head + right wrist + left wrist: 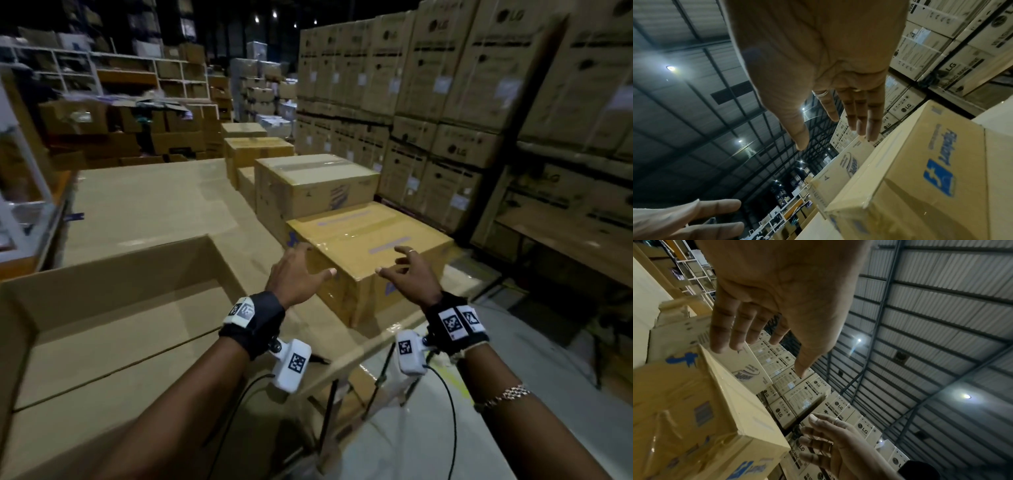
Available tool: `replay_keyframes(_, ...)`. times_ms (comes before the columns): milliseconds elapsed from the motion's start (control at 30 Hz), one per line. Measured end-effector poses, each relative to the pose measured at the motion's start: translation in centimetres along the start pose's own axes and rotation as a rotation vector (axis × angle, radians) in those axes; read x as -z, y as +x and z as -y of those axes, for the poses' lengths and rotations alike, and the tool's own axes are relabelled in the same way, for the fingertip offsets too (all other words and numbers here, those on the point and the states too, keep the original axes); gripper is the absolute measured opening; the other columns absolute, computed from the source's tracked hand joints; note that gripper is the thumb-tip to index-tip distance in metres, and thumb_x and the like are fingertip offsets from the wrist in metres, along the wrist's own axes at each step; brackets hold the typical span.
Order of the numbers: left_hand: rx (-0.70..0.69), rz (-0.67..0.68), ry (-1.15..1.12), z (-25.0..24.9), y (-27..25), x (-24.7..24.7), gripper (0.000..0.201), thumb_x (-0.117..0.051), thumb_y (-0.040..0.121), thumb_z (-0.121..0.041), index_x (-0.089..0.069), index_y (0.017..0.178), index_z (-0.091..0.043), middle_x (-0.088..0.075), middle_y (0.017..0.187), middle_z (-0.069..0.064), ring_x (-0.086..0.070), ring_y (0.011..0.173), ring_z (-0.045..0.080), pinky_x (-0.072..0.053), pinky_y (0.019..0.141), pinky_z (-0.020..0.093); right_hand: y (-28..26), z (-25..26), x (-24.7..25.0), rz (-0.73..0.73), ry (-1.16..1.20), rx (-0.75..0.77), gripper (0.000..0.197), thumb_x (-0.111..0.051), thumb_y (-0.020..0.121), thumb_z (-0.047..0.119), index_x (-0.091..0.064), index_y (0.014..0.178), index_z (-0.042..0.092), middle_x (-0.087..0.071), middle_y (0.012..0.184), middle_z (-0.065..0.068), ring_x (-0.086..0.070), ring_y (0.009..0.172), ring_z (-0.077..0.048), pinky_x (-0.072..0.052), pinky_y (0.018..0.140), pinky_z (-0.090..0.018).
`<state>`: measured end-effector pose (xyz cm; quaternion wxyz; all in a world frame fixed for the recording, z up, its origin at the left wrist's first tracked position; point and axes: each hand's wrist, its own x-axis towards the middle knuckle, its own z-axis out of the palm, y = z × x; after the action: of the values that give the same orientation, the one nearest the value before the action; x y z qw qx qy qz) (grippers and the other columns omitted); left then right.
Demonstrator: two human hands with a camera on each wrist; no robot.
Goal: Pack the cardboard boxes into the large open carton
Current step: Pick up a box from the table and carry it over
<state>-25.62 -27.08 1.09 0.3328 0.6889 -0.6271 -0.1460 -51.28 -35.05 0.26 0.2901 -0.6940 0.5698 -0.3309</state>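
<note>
A taped yellow-brown cardboard box (370, 246) with blue print stands on the table's right side, a near corner pointing at me. My left hand (301, 270) hovers over its left top edge, fingers spread and holding nothing. Over the near right part of the top, my right hand (407, 267) is likewise spread and apart from the cardboard. The large open carton (113, 308) lies at the left, its inside bare. In the left wrist view the left hand (764, 331) is above the box (701, 410). The right wrist view has the right hand (838, 113) above the box (920, 170).
A second sealed box (311, 185) stands just behind the first, with more boxes (257, 150) farther back. The cardboard-covered table (144, 202) stretches behind the carton. Tall stacks of large cartons (445, 85) wall off the right; shelving (120, 78) fills the back left.
</note>
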Motion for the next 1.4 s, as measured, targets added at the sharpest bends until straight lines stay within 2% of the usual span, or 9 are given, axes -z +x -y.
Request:
replay_keyframes(167,0.057,0.042,0.024,-2.8,3.9,-6.1,0.077,-0.073,0.086,-0.062,-0.047,0.146,-0.022,-0.053,0.146,0.007,-0.055,0.129,0.028,-0.047,0.103,0.040,4.9,-5.4,3.3,0.037,-0.042,-0.017,0.080,-0.077,0.087,0.044,-0.037,0.153,0.022,-0.050,0.147,-0.010,-0.055,0.127,-0.029,-0.051,0.100,-0.050)
replay_keyframes(333,0.217,0.022,0.041,-4.7,8.7,-11.7,0.082,-0.074,0.086,-0.060,-0.042,0.150,-0.020,-0.049,0.148,0.009,-0.058,0.121,0.027,-0.046,0.096,0.035,11.8,-11.4,5.2,0.089,-0.090,0.003,0.079,-0.078,0.087,0.043,-0.040,0.152,0.018,-0.050,0.147,-0.012,-0.051,0.131,-0.029,-0.049,0.103,-0.049)
replay_keyframes(533,0.417,-0.009,0.110,-4.3,12.3,-15.8,0.089,-0.071,0.088,-0.062,-0.035,0.155,-0.016,-0.040,0.156,0.015,-0.052,0.133,0.036,-0.047,0.103,0.041,20.2,-16.4,6.2,0.134,-0.285,0.035,0.077,-0.075,0.087,0.046,-0.041,0.151,0.018,-0.042,0.149,-0.013,-0.050,0.130,-0.033,-0.047,0.104,-0.043)
replay_keyframes(667,0.434,0.016,0.210,-3.1,13.7,-17.8,0.078,-0.066,0.089,-0.065,-0.040,0.144,-0.016,-0.036,0.154,0.017,-0.055,0.126,0.038,-0.049,0.096,0.041,25.4,-18.0,6.2,0.131,-0.432,0.056,0.085,-0.073,0.084,0.056,-0.040,0.152,0.018,-0.040,0.152,-0.015,-0.041,0.137,-0.038,-0.039,0.111,-0.050)
replay_keyframes(800,0.451,0.016,0.222,-2.4,14.5,-19.5,0.077,-0.056,0.094,-0.067,-0.031,0.150,-0.020,-0.016,0.163,0.021,-0.054,0.125,0.045,-0.052,0.099,0.044,28.4,-18.8,5.9,0.137,-0.596,0.001,0.099,-0.058,0.077,0.081,-0.034,0.154,0.023,-0.026,0.162,-0.015,-0.018,0.151,-0.039,-0.020,0.118,-0.064)
replay_keyframes(933,0.471,-0.003,0.196,-2.3,14.1,-21.4,0.083,-0.041,0.100,-0.067,-0.008,0.164,-0.026,0.020,0.170,0.016,-0.049,0.135,0.050,-0.046,0.109,0.049,30.1,-19.2,5.8,0.162,-0.653,-0.039,0.123,-0.032,0.058,0.106,-0.032,0.154,0.029,-0.021,0.165,-0.013,-0.012,0.153,-0.039,-0.007,0.120,-0.065)
replay_keyframes(1033,0.464,-0.063,0.145,-2.4,13.7,-22.0,0.083,-0.041,0.100,-0.068,-0.004,0.165,-0.030,0.024,0.169,0.010,-0.042,0.141,0.049,-0.043,0.112,0.051,31.5,-19.6,6.2,0.159,-0.649,-0.092,0.134,-0.026,0.047,0.112,-0.025,0.156,0.034,-0.018,0.167,-0.014,-0.015,0.153,-0.040,-0.011,0.120,-0.066)
replay_keyframes(1200,0.463,-0.087,0.109,-2.2,13.7,-22.4,0.084,-0.045,0.100,-0.065,-0.005,0.165,-0.031,0.025,0.170,0.007,-0.038,0.145,0.047,-0.042,0.112,0.051,32.8,-19.4,6.4,0.157,-0.669,-0.153,0.136,-0.030,0.043,0.112,-0.019,0.157,0.038,-0.035,0.155,-0.021,-0.036,0.141,-0.045,-0.026,0.113,-0.063)
replay_keyframes(1400,0.448,-0.115,0.061,-2.9,12.7,-22.1,0.082,-0.050,0.100,-0.060,-0.010,0.165,-0.031,0.024,0.170,0.005,-0.040,0.146,0.041,-0.034,0.118,0.049,31.4,-19.9,7.1,0.150,-0.677,-0.157,0.139,-0.030,0.040,0.113,-0.020,0.157,0.039,-0.033,0.153,-0.025,-0.036,0.140,-0.048,-0.024,0.114,-0.065)
